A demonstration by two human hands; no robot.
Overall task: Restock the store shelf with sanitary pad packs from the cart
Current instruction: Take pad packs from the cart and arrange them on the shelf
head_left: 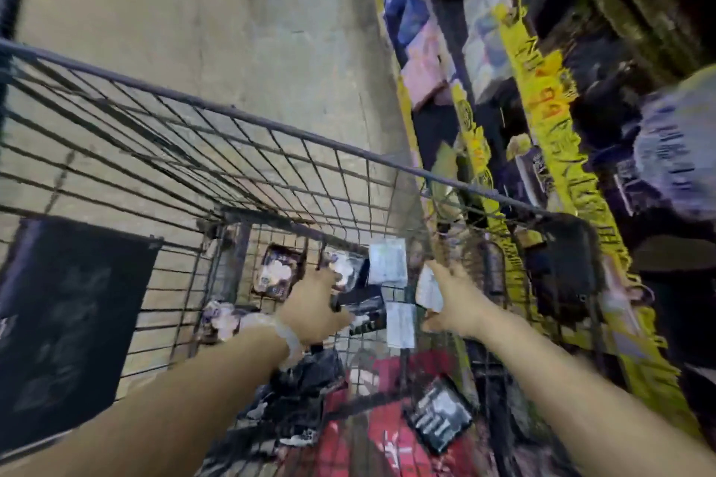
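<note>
Both my arms reach down into a wire cart [271, 128]. My left hand [315, 308] grips a dark sanitary pad pack [366, 308] between thumb and fingers near the cart's far end. My right hand [455, 306] holds a small white pack [428, 288] in the span of its thumb and fingers; motion blur hides the exact grip. More packs lie around them: a dark one with pale print [273, 273], two white ones [387, 261] [401, 323], and a dark one [439, 416] nearer to me. The store shelf [542, 108] runs along the right.
Yellow price strips [480, 151] edge the shelf, which holds blue, pink and dark packs. A red bag [387, 418] and black plastic [306, 379] lie in the cart's near end. A dark sheet [66, 321] hangs on the cart's left side. Concrete floor [232, 12] lies beyond.
</note>
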